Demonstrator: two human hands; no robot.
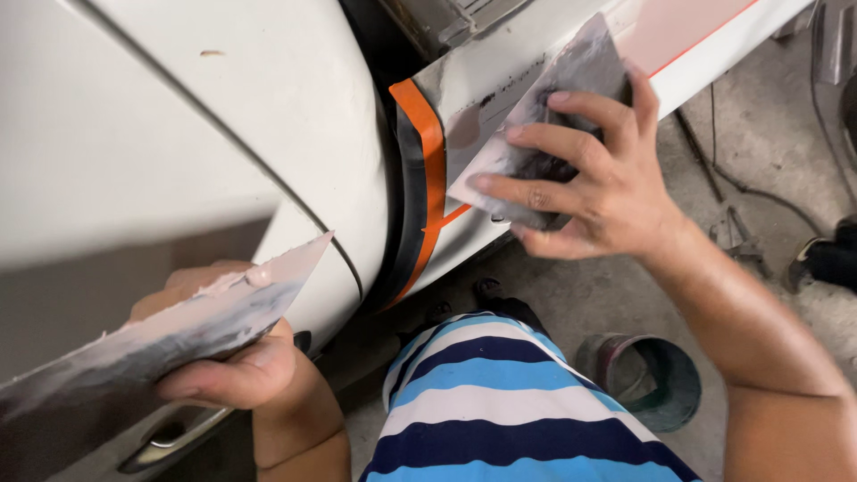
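At the left of the frame a smooth white car door point(161, 134) fills the upper corner, a thin dark seam curving down across it. Below it, at lower left, the left hand point(237, 361) closes its fingers and thumb around a flat board point(170, 335), a wedge-shaped sheet smeared grey and carrying a soft lump of pale pink filler point(259, 275) near its pointed tip; the tip reaches toward the seam and lies over the door. A dark door handle point(165, 437) shows just under the hand. At the middle, a strip of orange tape point(431, 170) runs down beside black rubber trim, marking the edge of the grey, sanded panel point(482, 85). In the upper right the right hand point(594, 174) has its fingers spread and pressed flat on a thin flexible spreader point(576, 71), coated grey-pink, holding it against that panel just right of the tape. At bottom centre is a striped cloth point(500, 402) in blue, navy and white. Right of it a round, paint-stained tin point(665, 379) stands open on the rough concrete floor point(768, 134), where cables trail at the far right, well apart from the hands.
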